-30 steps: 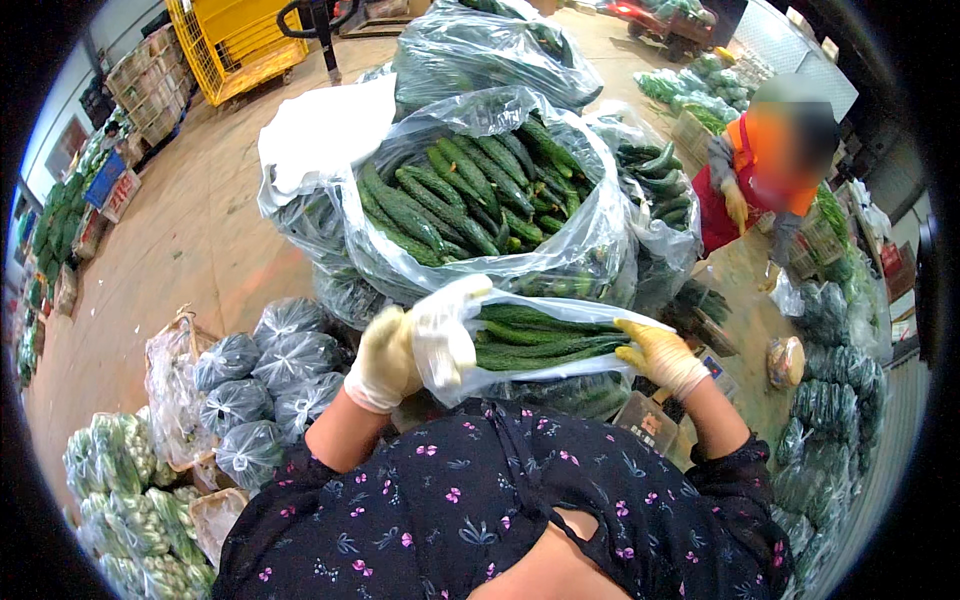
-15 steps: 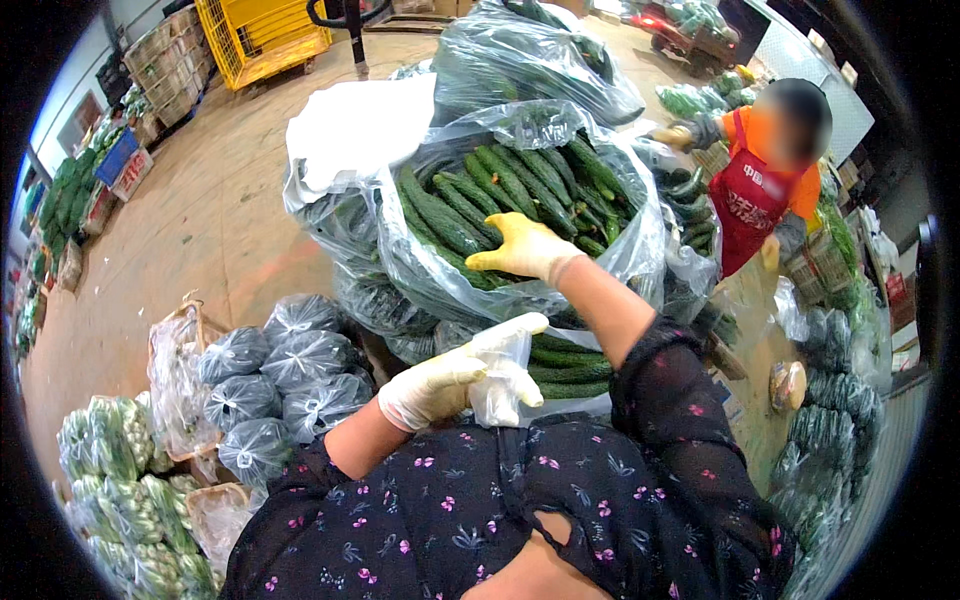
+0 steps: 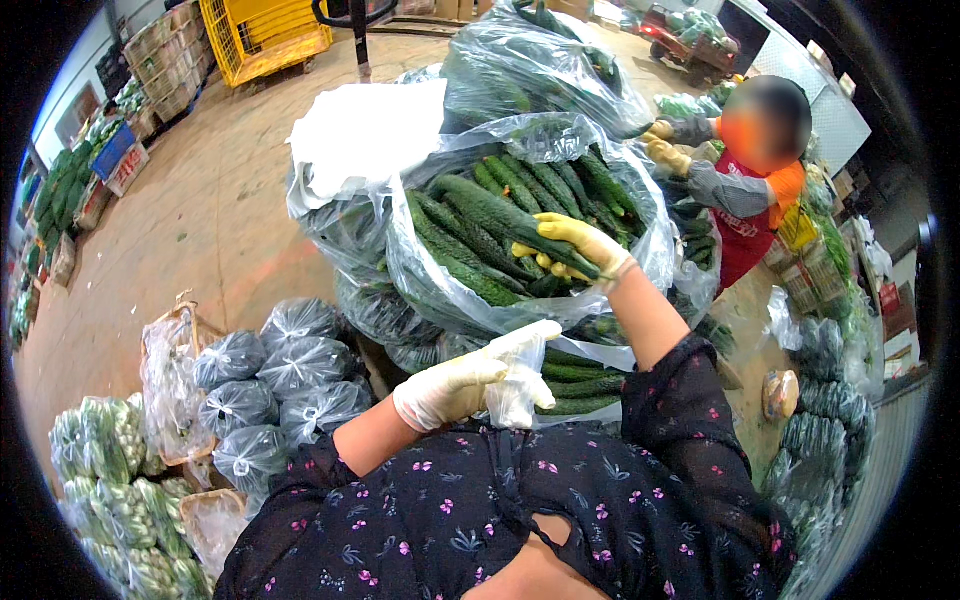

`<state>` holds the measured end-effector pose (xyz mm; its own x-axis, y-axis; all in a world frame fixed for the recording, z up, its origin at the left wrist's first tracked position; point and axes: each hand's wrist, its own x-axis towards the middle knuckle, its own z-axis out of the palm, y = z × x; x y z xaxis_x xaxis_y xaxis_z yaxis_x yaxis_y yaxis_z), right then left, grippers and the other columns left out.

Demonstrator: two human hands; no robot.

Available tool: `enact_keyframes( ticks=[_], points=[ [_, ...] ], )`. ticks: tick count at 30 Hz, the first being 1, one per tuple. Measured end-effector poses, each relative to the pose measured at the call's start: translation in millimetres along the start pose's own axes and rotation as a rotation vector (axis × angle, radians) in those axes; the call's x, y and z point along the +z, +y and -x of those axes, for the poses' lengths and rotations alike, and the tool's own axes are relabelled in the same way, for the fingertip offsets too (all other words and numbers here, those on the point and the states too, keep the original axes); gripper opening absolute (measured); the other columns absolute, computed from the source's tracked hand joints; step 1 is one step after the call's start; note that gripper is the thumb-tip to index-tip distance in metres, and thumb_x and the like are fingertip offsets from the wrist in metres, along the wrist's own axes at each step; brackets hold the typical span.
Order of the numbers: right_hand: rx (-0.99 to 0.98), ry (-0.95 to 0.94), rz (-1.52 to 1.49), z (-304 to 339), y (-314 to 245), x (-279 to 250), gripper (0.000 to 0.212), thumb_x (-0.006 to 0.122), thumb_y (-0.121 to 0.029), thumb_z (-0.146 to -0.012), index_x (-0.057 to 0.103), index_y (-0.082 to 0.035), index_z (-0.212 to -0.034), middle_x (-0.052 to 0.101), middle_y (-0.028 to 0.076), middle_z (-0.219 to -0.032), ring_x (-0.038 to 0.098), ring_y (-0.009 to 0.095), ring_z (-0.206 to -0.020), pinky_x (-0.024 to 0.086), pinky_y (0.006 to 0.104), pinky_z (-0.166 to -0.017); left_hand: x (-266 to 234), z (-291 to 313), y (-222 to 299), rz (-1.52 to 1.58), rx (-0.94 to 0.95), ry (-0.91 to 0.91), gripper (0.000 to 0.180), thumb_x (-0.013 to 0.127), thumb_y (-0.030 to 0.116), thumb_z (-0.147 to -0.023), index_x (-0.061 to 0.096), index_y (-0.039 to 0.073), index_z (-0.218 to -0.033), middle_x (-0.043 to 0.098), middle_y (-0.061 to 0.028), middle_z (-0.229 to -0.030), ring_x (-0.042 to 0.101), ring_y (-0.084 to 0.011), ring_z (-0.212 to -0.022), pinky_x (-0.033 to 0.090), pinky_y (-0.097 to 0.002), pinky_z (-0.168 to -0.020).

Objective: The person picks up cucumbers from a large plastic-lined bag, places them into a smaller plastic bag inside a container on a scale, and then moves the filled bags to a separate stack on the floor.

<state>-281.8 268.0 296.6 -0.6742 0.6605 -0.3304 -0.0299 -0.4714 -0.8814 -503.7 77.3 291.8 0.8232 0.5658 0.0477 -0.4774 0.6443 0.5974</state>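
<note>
In a yellow-palmed glove, my right hand (image 3: 574, 248) grips a dark green cucumber (image 3: 480, 204) by its near end, over a large open clear plastic sack (image 3: 415, 280) full of cucumbers. The held cucumber points up to the left. Closer to my body, my left hand (image 3: 445, 392), in a pale glove, holds a small crumpled clear plastic bag (image 3: 518, 388). One of its fingers is stretched out to the right. Just right of that bag, more cucumbers (image 3: 583, 388) lie in a lower sack. A white sheet (image 3: 365, 135) covers the sack's far left.
Several tied bags of dark produce (image 3: 312, 355) sit at the left, beside a wicker basket (image 3: 178, 385). Bagged pale-stemmed greens (image 3: 125, 490) are at lower left. Another filled sack (image 3: 530, 70) stands behind. At right works a person in a red apron (image 3: 742, 235). A yellow cage cart (image 3: 265, 40) stands far off.
My right hand has closed on a cucumber and raised it from the pile, moving slightly right. My left hand keeps the bag. The other person has turned and brought both gloved hands to the rear sack.
</note>
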Motion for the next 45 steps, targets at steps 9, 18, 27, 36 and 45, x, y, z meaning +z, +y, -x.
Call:
enact_keyframes(
  ticks=[9, 18, 27, 36, 45],
  points=[
    [-0.380, -0.196, -0.541, 111.7, 29.8, 22.7, 0.076, 0.070, -0.020, -0.082, 0.029, -0.001, -0.143, 0.048, 0.023, -0.133, 0.061, 0.017, -0.086, 0.056, 0.0352, -0.078, 5.1, -7.6, 1.4, -0.021, 0.073, 0.007, 0.095, 0.068, 0.048, -0.078, 0.019, 0.011, -0.150, 0.064, -0.0227, -0.106, 0.066, -0.0242, -0.083, 0.053, -0.0333, -0.076],
    [-0.618, 0.038, 0.468, 166.7, 22.2, 63.5, 0.084, 0.078, -0.004, -0.069, 0.034, -0.005, -0.140, 0.056, 0.006, -0.109, 0.055, 0.016, -0.097, 0.044, 0.0324, -0.092, 33.5, -16.1, -4.2, -0.051, 0.110, -0.027, 0.092, 0.066, 0.046, -0.079, 0.021, 0.010, -0.150, 0.062, -0.0232, -0.109, 0.064, -0.0234, -0.085, 0.050, -0.0321, -0.076],
    [-0.265, 0.114, 0.423, 211.8, 69.5, 26.4, 0.075, 0.082, -0.002, -0.067, 0.044, -0.007, -0.131, 0.056, 0.003, -0.110, 0.054, 0.015, -0.106, 0.045, 0.0329, -0.094, 42.3, -4.4, -14.2, -0.057, 0.252, 0.136, 0.091, 0.065, 0.047, -0.080, 0.022, 0.006, -0.149, 0.062, -0.0195, -0.106, 0.064, -0.0230, -0.085, 0.051, -0.0332, -0.077],
    [-0.290, 0.164, 0.423, 168.1, 72.8, 81.3, 0.082, 0.085, -0.020, -0.065, 0.042, 0.000, -0.132, 0.054, 0.007, -0.120, 0.051, 0.018, -0.111, 0.042, 0.0347, -0.097, 47.7, -19.7, -33.3, -0.064, 0.052, 0.263, 0.080, 0.063, 0.047, -0.080, 0.035, 0.002, -0.140, 0.057, -0.0202, -0.120, 0.060, -0.0289, -0.101, 0.048, -0.0371, -0.089],
    [-0.508, 0.213, 0.659, 196.9, 26.9, 76.6, 0.075, 0.074, -0.013, -0.067, 0.042, 0.001, -0.133, 0.052, 0.014, -0.124, 0.048, 0.024, -0.120, 0.038, 0.0368, -0.103, 34.2, 1.3, -6.2, -0.035, 0.234, 0.189, 0.095, 0.067, 0.046, -0.076, 0.021, 0.007, -0.150, 0.064, -0.0203, -0.102, 0.063, -0.0214, -0.084, 0.051, -0.0314, -0.075]
  ],
)
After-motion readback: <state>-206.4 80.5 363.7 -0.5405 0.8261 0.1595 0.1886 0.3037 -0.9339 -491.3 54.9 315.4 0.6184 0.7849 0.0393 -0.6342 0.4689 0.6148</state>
